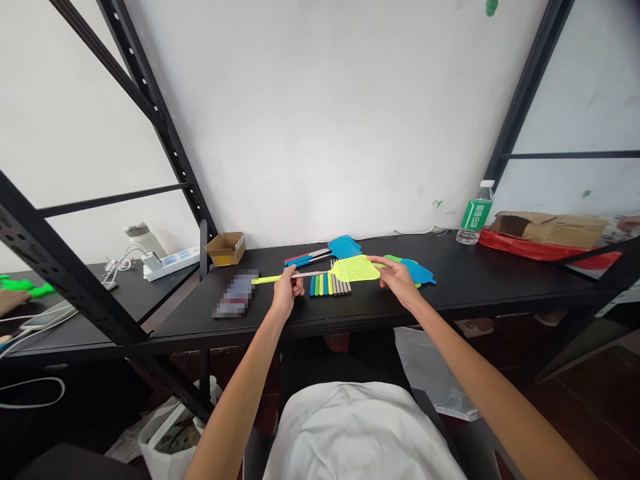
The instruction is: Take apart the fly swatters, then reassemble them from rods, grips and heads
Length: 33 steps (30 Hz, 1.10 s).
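Note:
A yellow fly swatter [356, 269] is held level above the black table, its perforated head to the right and its yellow handle to the left. My left hand [287, 288] is closed round its stick near the handle. At the far edge of the head, my right hand [397, 277] pinches the rim between thumb and fingers. Below and behind the stick lies a row of blue, green, yellow and grey handle tubes [323, 285]. Blue swatter heads [419, 272] rest beside my right hand, with green ones partly hidden under them. Another blue swatter [345, 245] lies behind.
On the black table [480, 280] a pixelated flat object [237, 293] lies at left, near a small cardboard box [226, 249]. A water bottle [476, 213] and a larger carton [550, 230] on red plastic stand at right. Black shelf posts [165, 133] rise at both sides. Another person's hand [11, 301] shows far left.

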### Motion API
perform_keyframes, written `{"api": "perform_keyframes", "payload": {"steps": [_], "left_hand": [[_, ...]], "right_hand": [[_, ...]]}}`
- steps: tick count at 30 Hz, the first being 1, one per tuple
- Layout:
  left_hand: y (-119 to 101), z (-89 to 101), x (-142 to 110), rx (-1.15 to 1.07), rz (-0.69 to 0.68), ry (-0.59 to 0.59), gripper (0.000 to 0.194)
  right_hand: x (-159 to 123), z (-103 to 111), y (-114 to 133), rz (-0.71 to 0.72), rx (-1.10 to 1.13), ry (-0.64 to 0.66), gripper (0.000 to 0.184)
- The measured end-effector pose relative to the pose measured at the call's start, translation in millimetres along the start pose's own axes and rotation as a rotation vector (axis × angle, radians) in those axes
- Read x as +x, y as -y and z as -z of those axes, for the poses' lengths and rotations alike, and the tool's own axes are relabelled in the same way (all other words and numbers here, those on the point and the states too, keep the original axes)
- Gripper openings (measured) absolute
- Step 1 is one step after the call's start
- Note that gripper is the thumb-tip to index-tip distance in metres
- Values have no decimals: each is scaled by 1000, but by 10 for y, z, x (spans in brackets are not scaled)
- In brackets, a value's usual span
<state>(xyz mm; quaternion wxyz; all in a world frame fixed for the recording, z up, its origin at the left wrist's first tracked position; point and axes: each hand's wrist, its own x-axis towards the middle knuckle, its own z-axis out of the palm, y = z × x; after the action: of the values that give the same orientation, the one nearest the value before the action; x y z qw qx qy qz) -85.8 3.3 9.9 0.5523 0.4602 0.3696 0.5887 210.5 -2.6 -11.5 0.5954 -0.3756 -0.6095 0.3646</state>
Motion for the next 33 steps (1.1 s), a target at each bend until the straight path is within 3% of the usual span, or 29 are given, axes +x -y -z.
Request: {"api": "perform_keyframes", "payload": {"steps": [20,26,33], "left_hand": [[2,-4,12,-5,-12,2,46],[1,-1,-6,22,-21,-6,47],[38,12,28,56,-20,8,46]], "right_hand": [[5,-20,-13,-63,-31,-47,45],[3,-11,-46,-42,-52,11,43],[-8,0,-13,-83,-28,62,63]]}}
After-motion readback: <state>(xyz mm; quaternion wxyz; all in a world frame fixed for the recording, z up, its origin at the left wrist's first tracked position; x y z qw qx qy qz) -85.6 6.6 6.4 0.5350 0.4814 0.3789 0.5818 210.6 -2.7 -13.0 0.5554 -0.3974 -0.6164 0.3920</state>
